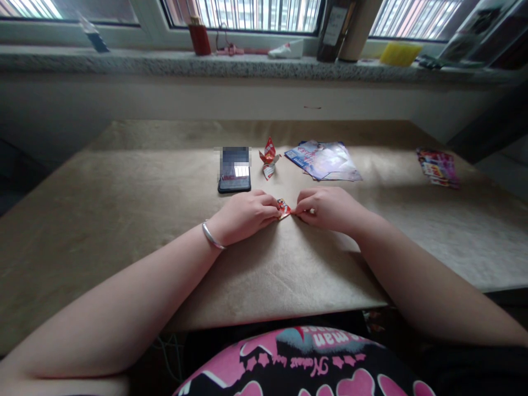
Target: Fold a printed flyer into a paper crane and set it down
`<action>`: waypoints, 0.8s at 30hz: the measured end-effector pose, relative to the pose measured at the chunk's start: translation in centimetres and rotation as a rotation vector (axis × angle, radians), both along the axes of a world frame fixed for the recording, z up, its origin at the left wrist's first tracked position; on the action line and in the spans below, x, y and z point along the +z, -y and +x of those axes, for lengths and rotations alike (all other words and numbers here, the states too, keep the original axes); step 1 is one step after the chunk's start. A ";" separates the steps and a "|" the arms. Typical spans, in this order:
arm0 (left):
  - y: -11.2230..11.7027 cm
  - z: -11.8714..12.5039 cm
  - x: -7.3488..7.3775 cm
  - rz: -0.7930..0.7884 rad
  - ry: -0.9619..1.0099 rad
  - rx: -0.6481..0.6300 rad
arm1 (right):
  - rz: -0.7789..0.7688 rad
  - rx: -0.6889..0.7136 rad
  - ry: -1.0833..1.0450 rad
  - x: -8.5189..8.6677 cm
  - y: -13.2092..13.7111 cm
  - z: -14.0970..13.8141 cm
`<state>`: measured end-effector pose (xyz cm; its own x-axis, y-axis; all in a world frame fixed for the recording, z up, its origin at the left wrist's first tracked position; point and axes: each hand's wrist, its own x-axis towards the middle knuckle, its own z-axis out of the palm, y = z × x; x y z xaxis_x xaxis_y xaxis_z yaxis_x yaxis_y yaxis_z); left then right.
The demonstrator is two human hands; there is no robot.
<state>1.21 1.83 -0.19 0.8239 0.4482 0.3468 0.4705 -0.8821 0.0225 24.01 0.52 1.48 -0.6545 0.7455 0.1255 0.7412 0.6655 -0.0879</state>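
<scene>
A small folded piece of red printed paper (284, 208) lies at the middle of the table between my two hands. My left hand (251, 213) has its fingers closed on the paper's left side, pressing it to the tabletop. At the paper's right corner, my right hand (325, 208) pinches the edge between thumb and fingertips. Just beyond them stands a folded red and white paper shape (269, 158) with pointed petals. A phone (235, 170) lies behind my left hand, part of its screen blurred out. The fingertips hide the paper's side edges.
Printed sheets (325, 160) lie in a loose pile behind my right hand. More colourful printed papers (438, 167) rest at the far right. On the window sill (165, 65) stand a red container (200, 37), a yellow block (400, 54) and other small things.
</scene>
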 end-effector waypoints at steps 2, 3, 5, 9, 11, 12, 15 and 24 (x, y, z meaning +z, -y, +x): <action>0.0 0.0 -0.1 -0.019 0.011 -0.003 | -0.029 -0.005 -0.021 0.1 0.0 0.0; -0.1 0.0 -0.1 -0.027 0.018 -0.005 | -0.042 -0.008 -0.031 0.0 -0.1 0.1; -0.1 0.0 -0.2 -0.041 0.036 -0.013 | -0.072 -0.013 -0.061 -0.1 -0.2 0.2; -0.2 -0.1 -0.2 -0.070 0.066 -0.037 | -0.169 -0.046 -0.194 -0.8 -0.7 0.4; -0.2 -0.2 -0.1 -0.078 0.068 -0.032 | -0.198 -0.054 -0.247 -1.1 -0.9 0.4; -0.2 -0.2 -0.1 -0.077 0.068 -0.026 | -0.197 -0.056 -0.260 -1.2 -0.9 0.4; -0.1 -0.1 -0.1 -0.060 0.081 -0.003 | -0.157 -0.049 -0.248 -1.2 -0.7 0.1; 0.1 0.3 -0.5 -0.049 0.151 0.046 | 0.016 -0.123 -0.112 -1.1 0.1 -1.3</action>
<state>1.49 1.68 -0.70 0.7422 0.5041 0.4417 0.4988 -0.8556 0.1382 22.69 0.44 0.40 -0.5393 0.8167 0.2050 0.8035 0.5720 -0.1649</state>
